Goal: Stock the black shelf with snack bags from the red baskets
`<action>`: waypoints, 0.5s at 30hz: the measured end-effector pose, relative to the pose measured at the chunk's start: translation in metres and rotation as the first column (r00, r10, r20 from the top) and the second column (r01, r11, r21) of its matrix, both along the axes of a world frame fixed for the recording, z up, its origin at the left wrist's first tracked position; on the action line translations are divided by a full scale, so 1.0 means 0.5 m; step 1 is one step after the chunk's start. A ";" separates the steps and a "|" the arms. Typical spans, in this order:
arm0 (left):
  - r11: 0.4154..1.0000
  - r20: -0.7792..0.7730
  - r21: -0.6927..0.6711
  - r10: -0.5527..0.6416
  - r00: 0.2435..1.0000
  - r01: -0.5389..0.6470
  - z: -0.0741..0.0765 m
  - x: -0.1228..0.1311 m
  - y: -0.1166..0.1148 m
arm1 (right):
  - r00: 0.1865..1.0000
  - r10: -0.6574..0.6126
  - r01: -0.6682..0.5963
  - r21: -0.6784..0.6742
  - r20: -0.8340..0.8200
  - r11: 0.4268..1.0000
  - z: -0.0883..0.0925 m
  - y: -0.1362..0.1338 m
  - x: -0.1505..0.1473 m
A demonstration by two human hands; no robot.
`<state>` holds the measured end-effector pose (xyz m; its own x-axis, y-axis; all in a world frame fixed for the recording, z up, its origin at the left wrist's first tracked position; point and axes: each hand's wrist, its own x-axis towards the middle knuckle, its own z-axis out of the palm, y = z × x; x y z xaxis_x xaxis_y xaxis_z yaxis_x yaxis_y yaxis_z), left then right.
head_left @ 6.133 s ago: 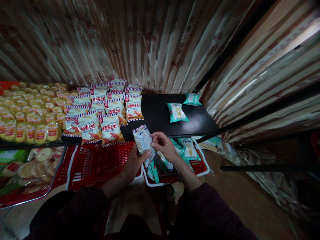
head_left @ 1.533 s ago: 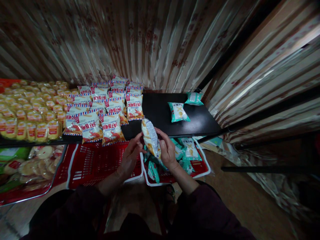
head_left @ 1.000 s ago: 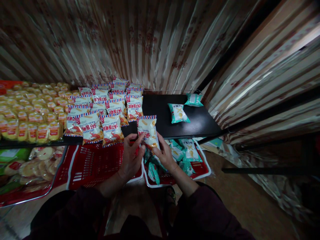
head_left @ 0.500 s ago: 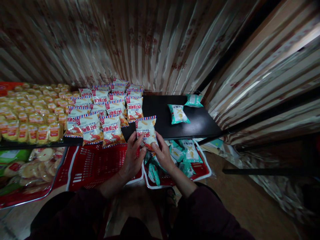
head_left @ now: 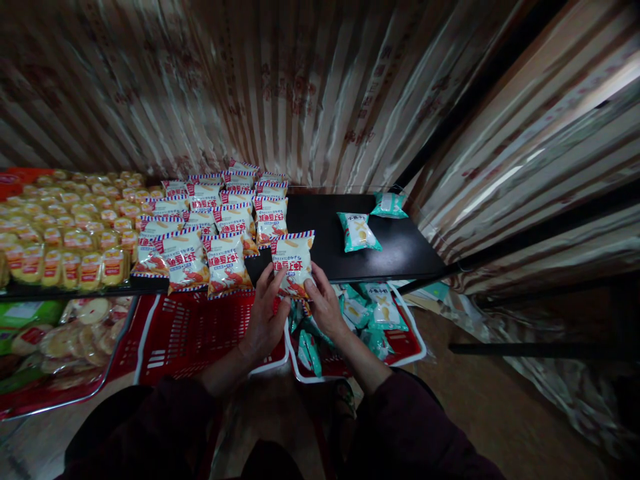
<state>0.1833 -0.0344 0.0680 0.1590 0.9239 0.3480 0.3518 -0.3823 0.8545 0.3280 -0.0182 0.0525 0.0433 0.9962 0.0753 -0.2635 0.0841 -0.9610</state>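
Between my two hands is a white and orange snack bag with a striped top edge, held upright at the front edge of the black shelf. My left hand grips its left side, and my right hand has the thumb on its lower right front. Left of it, several matching snack bags stand in rows on the shelf. Two teal snack bags lie to the right on the same shelf.
Below the shelf, a red basket stands beside another holding teal bags. At left are a basket of round packaged crackers and rows of small yellow packets. A patterned curtain hangs behind; a black bar juts at right.
The view has shifted slightly. Both hands remain on the snack bag, and its front has turned a little more toward me.
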 end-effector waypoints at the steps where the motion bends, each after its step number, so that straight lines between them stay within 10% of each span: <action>1: 1.000 0.006 0.002 0.006 1.000 -0.006 -0.001 0.000 0.002 | 1.000 -0.008 0.008 -0.001 0.009 1.000 -0.001 0.003 0.000; 15: 0.997 0.015 -0.043 0.069 0.997 -0.069 0.008 -0.004 0.049 | 0.987 -0.099 0.098 0.017 0.128 0.995 -0.006 0.063 -0.012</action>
<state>0.1814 -0.0100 0.0720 0.0889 0.9465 0.3102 0.3614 -0.3209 0.8754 0.3220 0.0132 0.0495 0.1303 0.9867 0.0969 -0.1275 0.1136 -0.9853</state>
